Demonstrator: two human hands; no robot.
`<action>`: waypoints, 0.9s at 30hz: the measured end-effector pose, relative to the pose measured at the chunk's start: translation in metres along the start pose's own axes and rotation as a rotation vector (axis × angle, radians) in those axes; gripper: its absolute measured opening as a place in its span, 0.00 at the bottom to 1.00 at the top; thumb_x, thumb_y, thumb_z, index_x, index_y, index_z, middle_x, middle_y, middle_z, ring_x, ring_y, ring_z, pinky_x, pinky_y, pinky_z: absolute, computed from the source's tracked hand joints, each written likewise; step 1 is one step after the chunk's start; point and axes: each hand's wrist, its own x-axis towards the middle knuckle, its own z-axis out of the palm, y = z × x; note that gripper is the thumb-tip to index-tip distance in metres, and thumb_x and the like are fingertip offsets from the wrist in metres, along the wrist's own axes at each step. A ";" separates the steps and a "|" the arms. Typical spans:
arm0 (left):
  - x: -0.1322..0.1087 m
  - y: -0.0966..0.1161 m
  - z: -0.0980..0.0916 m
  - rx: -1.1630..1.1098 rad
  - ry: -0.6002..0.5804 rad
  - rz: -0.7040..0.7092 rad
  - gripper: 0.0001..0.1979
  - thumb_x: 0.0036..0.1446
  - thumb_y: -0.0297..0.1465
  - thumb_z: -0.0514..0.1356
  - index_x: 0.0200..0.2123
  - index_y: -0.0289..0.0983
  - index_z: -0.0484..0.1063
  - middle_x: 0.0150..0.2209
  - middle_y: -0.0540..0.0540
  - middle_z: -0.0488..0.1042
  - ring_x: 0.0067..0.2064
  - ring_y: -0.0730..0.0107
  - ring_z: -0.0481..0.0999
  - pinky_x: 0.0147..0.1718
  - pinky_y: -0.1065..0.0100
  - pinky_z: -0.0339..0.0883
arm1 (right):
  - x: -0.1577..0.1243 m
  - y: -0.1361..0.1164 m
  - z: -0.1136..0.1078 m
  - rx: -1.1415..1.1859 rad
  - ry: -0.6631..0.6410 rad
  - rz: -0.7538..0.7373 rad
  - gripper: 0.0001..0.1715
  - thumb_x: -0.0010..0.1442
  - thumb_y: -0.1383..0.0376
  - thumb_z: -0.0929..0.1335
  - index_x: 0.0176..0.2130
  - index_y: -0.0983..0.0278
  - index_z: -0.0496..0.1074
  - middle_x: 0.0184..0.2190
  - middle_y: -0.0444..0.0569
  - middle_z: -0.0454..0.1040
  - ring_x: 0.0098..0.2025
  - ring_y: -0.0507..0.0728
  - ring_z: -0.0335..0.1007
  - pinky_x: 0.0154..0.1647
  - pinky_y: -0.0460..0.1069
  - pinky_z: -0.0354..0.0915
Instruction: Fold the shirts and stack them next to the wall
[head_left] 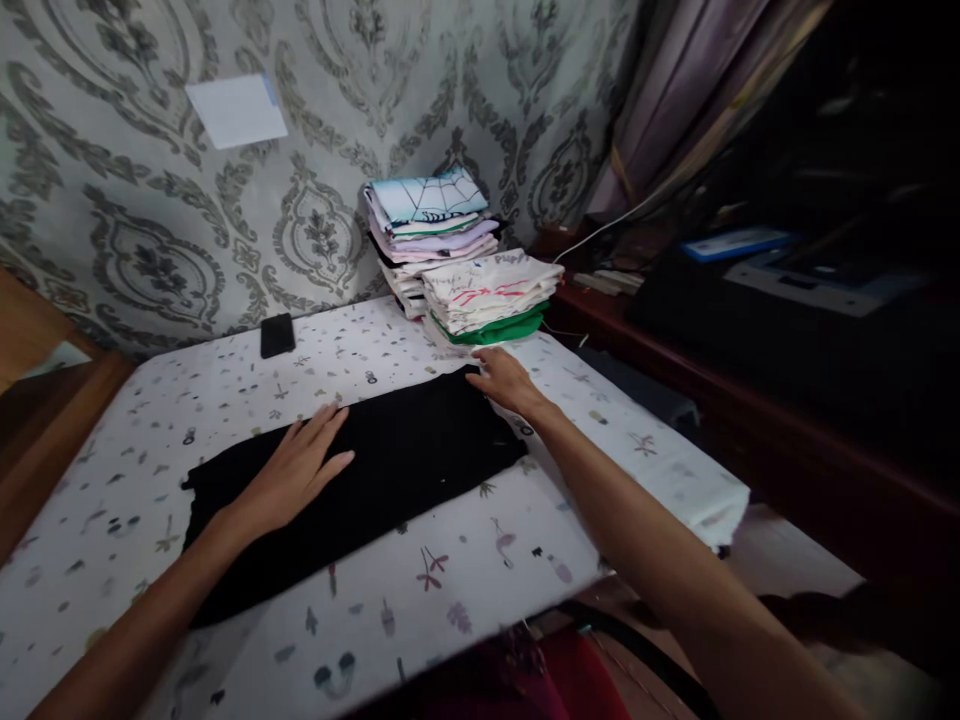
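A folded black cloth (405, 435), perhaps a garment, lies as a long strip on the patterned white table cover. My left hand (296, 470) rests flat on its left half, palm down with the fingers stretched out. At the strip's far right corner is my right hand (506, 382), its thumb touching the cloth's edge and its fingers reaching past it, apart from the thumb. Just beyond my right hand sits a stack of folded clothes (491, 285), with white printed pieces over a green one. A taller folded stack (427, 205) stands behind it, topped by a light blue web-print piece.
The table cover (427, 570) is white with small printed motifs. A black phone-like object (277, 335) lies near the wall. Along the right runs a dark red wooden ledge (720, 400) with a white cable (607, 220) above it. A wooden piece (52, 400) borders the left.
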 end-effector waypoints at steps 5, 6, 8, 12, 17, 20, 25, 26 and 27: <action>0.046 0.034 0.018 -0.040 -0.020 0.034 0.33 0.69 0.48 0.41 0.71 0.39 0.47 0.73 0.40 0.45 0.73 0.56 0.44 0.68 0.47 0.40 | -0.003 -0.003 0.005 -0.047 -0.063 0.093 0.22 0.62 0.55 0.68 0.50 0.67 0.71 0.45 0.58 0.75 0.51 0.64 0.70 0.51 0.55 0.65; 0.050 0.037 0.024 -0.024 -0.016 0.036 0.33 0.69 0.48 0.41 0.71 0.38 0.48 0.72 0.39 0.46 0.73 0.55 0.44 0.68 0.46 0.40 | -0.004 -0.005 0.004 -0.049 -0.068 0.106 0.22 0.62 0.54 0.68 0.49 0.67 0.71 0.45 0.58 0.75 0.50 0.64 0.71 0.50 0.55 0.66; 0.055 0.038 0.034 0.013 0.000 0.046 0.33 0.68 0.47 0.42 0.70 0.37 0.50 0.72 0.37 0.49 0.73 0.54 0.45 0.68 0.44 0.39 | -0.006 -0.008 0.002 -0.062 -0.080 0.119 0.22 0.61 0.53 0.68 0.48 0.67 0.70 0.45 0.59 0.75 0.49 0.65 0.71 0.47 0.55 0.66; 0.054 0.036 0.040 0.026 0.032 0.056 0.32 0.69 0.47 0.42 0.69 0.38 0.51 0.72 0.37 0.49 0.72 0.54 0.46 0.68 0.44 0.39 | -0.007 -0.010 -0.005 -0.076 -0.147 0.109 0.17 0.62 0.52 0.67 0.40 0.64 0.72 0.41 0.55 0.76 0.43 0.62 0.72 0.39 0.52 0.65; 0.054 0.038 0.038 -0.001 0.012 0.002 0.33 0.68 0.48 0.44 0.69 0.36 0.52 0.72 0.35 0.47 0.73 0.52 0.44 0.67 0.41 0.36 | -0.016 -0.011 -0.013 -0.082 -0.285 0.014 0.16 0.59 0.53 0.68 0.29 0.62 0.69 0.31 0.50 0.74 0.34 0.58 0.70 0.30 0.49 0.59; 0.056 0.036 0.033 -0.109 0.011 -0.032 0.34 0.67 0.49 0.47 0.68 0.36 0.54 0.72 0.36 0.47 0.73 0.52 0.44 0.67 0.41 0.33 | -0.026 -0.011 -0.015 -0.060 -0.290 -0.057 0.13 0.57 0.58 0.69 0.27 0.61 0.67 0.28 0.48 0.72 0.31 0.56 0.67 0.28 0.49 0.57; 0.051 0.021 0.009 -0.557 0.106 -0.143 0.30 0.69 0.47 0.40 0.67 0.40 0.57 0.69 0.42 0.57 0.70 0.61 0.54 0.68 0.53 0.46 | -0.045 -0.007 -0.015 0.354 -0.297 -0.045 0.14 0.54 0.60 0.70 0.24 0.61 0.61 0.22 0.42 0.66 0.26 0.52 0.61 0.26 0.48 0.56; 0.048 0.019 0.005 -0.593 0.133 -0.140 0.30 0.69 0.47 0.40 0.67 0.40 0.57 0.69 0.42 0.58 0.70 0.62 0.56 0.68 0.55 0.48 | -0.048 -0.007 -0.015 0.508 -0.337 -0.001 0.15 0.53 0.58 0.70 0.25 0.61 0.62 0.21 0.41 0.66 0.25 0.51 0.61 0.25 0.47 0.57; 0.044 0.018 0.003 -0.585 0.144 -0.116 0.30 0.69 0.47 0.41 0.67 0.39 0.57 0.69 0.42 0.58 0.69 0.62 0.57 0.67 0.56 0.49 | -0.051 -0.007 -0.015 0.662 -0.388 0.052 0.15 0.53 0.56 0.71 0.27 0.61 0.63 0.22 0.41 0.67 0.25 0.52 0.62 0.25 0.47 0.58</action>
